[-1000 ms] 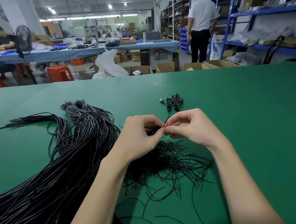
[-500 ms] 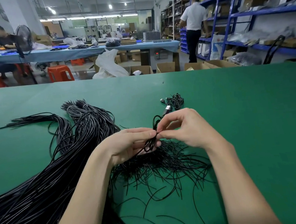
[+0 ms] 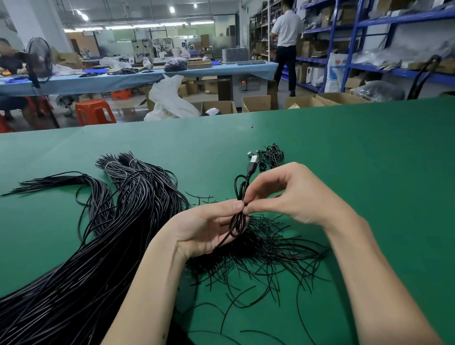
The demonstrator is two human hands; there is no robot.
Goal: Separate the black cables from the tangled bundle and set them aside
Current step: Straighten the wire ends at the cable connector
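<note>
Overhead, strip lights (image 3: pixel 132 27); below, green table (image 3: pixel 390 183).

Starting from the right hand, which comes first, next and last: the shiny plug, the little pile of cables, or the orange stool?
1. USB plug: just above the right hand.
2. Small coiled cable pile: on the green table, just past the plug.
3. Orange stool: beyond the table, far left.

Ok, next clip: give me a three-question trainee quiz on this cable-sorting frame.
1. True or false: the left hand and right hand both pinch the same looped cable.
2. What connector tops that cable? A) USB plug B) audio jack C) mains plug
3. On which side of the hands does the long cable bundle lie on the green table?

Key: 1 true; 2 A, the USB plug; 3 left.
</note>
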